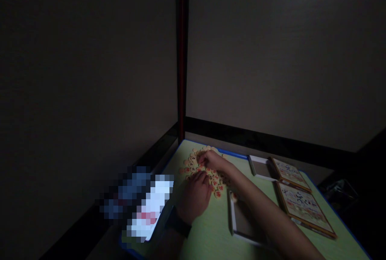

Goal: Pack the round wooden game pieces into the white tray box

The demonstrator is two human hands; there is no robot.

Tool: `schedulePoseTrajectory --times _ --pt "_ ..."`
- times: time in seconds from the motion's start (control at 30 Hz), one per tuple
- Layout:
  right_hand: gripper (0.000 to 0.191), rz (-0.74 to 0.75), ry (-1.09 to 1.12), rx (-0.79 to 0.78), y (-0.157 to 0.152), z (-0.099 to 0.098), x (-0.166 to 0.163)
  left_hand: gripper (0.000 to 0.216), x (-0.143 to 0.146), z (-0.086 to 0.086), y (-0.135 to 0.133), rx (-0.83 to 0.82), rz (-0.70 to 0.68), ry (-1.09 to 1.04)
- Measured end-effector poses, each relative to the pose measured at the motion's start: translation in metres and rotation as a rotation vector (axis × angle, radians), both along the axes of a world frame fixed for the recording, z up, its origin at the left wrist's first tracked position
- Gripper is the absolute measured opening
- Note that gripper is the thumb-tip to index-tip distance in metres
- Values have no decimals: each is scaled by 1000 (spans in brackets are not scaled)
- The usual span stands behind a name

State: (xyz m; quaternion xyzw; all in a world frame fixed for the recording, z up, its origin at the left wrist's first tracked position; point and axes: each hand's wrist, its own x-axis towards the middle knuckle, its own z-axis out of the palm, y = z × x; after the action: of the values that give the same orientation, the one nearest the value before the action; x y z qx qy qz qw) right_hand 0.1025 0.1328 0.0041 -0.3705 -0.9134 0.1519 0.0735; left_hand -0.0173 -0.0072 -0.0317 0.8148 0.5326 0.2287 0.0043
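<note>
Round, pale Chinese chess pieces (217,194) with red or dark characters lie in a loose spread at the far end of the green table (208,228). My left hand (195,195), a dark band at its wrist, rests over the near side of the spread, fingers reaching onto the pieces. Just beyond it, my right hand (211,160) reaches in from the right, fingers bent and pinched down among the pieces. Whatever lies between those fingertips is hidden. Under my right forearm stands an open shallow box tray (231,215), with a piece at its far corner.
Another open tray (255,167) sits at the back right, beside two printed box lids (304,205). A bright, pixelated phone-like screen (152,207) lies at the left edge. Dim walls (271,71) meet behind the table. A dark basket-like object (339,193) is beyond the right edge.
</note>
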Motion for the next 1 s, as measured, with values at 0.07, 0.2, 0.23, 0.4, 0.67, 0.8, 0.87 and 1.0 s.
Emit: schedulePoseTrajectory --times 0.07,0.2,0.23,0.4,0.67,0.8,0.87,1.0 --pt "34 -10 24 -25 6 -2 1 34 0 0 0 -2 2 1" --pt "32 -8 29 -32 14 -2 3 36 1 2 0 -29 16 20" --pt "32 -5 23 -27 14 -2 3 36 1 2 0 -35 18 26" --pt "27 -6 -34 29 6 5 -1 36 1 2 -1 -27 18 26" --pt "24 -96 -165 191 -23 18 -25 34 0 6 -2 -68 17 11" --pt "27 -140 -228 226 -31 18 -33 36 0 11 -3 -98 -3 -15" --pt "28 -146 -251 230 -32 16 -34 36 1 14 -4 -117 7 -29" --pt "27 -136 -262 224 -31 13 -33 35 2 21 -6 -153 17 -33"
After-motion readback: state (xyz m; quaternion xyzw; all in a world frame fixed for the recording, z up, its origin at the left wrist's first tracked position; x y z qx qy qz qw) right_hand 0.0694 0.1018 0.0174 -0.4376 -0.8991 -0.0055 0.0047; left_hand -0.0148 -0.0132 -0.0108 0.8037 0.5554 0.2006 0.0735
